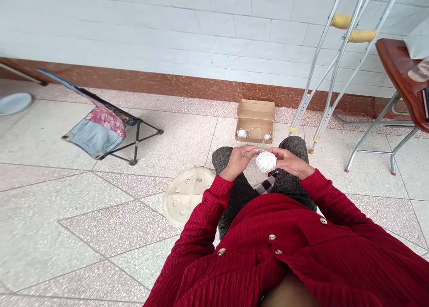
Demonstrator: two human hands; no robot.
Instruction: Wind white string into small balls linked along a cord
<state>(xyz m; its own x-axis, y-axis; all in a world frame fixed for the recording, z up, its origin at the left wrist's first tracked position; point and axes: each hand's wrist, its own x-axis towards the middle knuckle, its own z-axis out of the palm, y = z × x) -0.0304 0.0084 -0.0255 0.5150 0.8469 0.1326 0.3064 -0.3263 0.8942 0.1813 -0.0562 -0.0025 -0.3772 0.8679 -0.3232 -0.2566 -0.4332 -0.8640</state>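
Observation:
A white ball of yarn [266,162] is in my right hand [288,161], whose fingers hold its right side above my knees. My left hand [239,159] is closed in a pinch on the strand of yarn [262,151] at the ball's upper left. Beyond my knees an open cardboard box [255,114] stands on the floor. Inside it lie a small white yarn ball [241,133] at the left and a smaller bundle of yarn [267,136] at the right, with loose strand between them.
To the left stands a folding fabric chair [97,132]. A round beige plastic stool [182,195] is beside my left leg. Metal crutches [330,70] lean against the wall at the right, next to a brown stool [398,70] with things on it. A pale basin [15,103] sits far left.

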